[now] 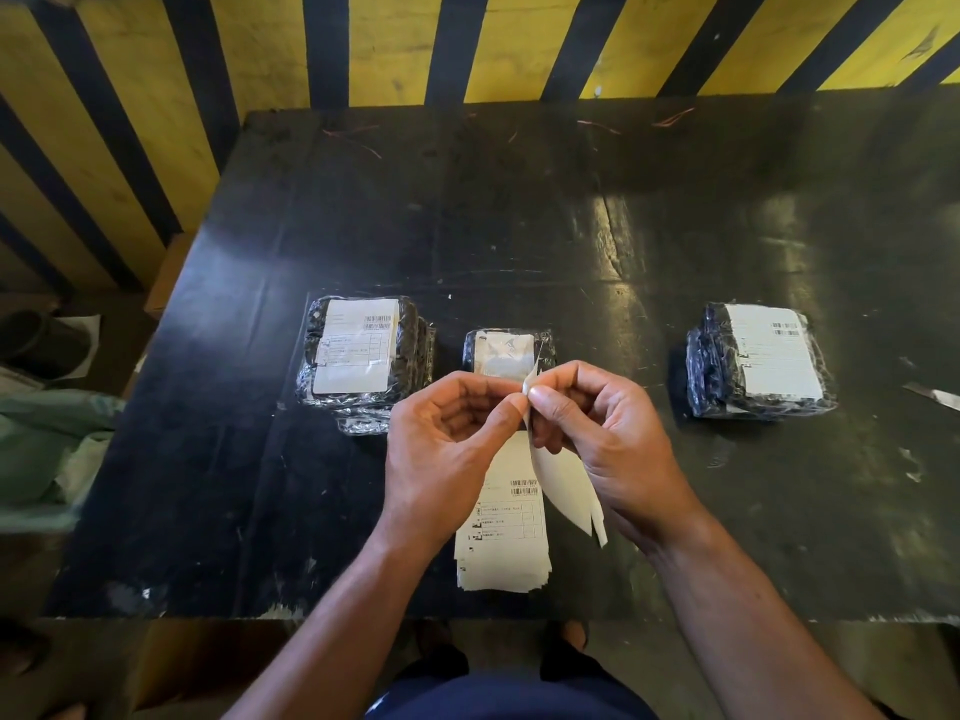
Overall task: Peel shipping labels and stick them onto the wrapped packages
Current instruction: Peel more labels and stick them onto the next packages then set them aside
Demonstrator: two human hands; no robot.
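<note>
**Peeling a label above the stack**

Pinching the top edge of a label between thumb and forefinger of both hands, I hold it just above the tabletop. My left hand has its fingers curled, its thumb tip pressed against the paper's upper corner. My right hand meets it there, fingers bent around the same corner, and the pale sheet hangs down from the pinch toward 5 o'clock, curving below my right palm. Whether it is the label itself or its backing that hangs there, I cannot tell.

Under my hands, toward 6 o'clock, lies a stack of labels flat on the tabletop, printed side up, with barcodes and a ruled table showing.

Three packages in dark shiny wrap sit in a row beyond my hands. The left package, at 10 o'clock from my hands, carries a full white label on top. The middle package sits at 12 o'clock, just behind my fingertips, smaller, with a pale patch on its top that is partly hidden. The right package, at 2 o'clock and well apart, also has a white label on top.

At the far right edge lies a thin metal blade.
</note>
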